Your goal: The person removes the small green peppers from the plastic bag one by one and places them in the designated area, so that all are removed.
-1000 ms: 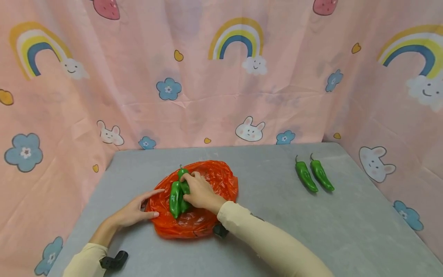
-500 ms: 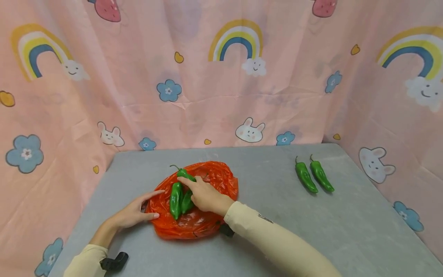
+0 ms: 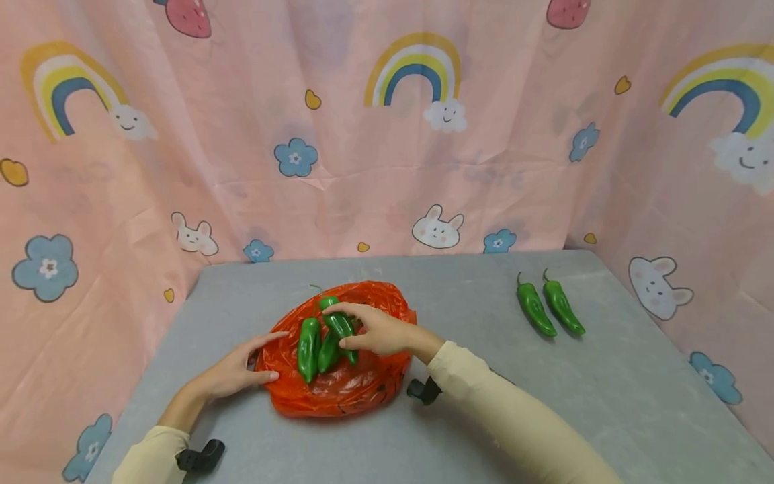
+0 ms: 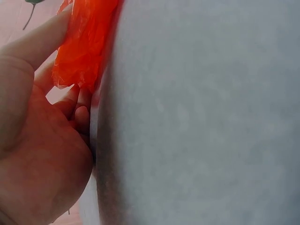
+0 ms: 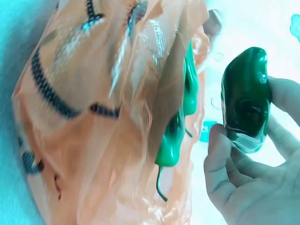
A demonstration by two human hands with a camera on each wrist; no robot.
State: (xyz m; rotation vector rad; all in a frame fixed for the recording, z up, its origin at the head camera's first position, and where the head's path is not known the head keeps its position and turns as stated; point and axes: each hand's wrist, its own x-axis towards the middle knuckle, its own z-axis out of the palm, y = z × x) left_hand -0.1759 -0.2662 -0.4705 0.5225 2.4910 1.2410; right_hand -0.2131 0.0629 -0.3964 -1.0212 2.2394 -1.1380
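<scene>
Right hand: (image 3: 382, 331) thumb and fingers pinch a green pepper, (image 5: 246, 98) its middle partly hidden by them in the head view.
Left hand: (image 3: 231, 370) thumb and forefinger spread at the near edge of an orange-red bag; (image 3: 369, 388) the other fingers are mostly hidden, so whether they grip it I cannot tell.
Just left of the right fingers: two peppers (image 3: 309, 349) on the bag, the nearer partly covered by the held one.
Bag print: dark, creased, unreadable.
Well right of both hands: a pair of chillies (image 3: 535, 310) on the grey table. (image 3: 471, 302)
Sleeves: (image 3: 502, 417) cut off below.
</scene>
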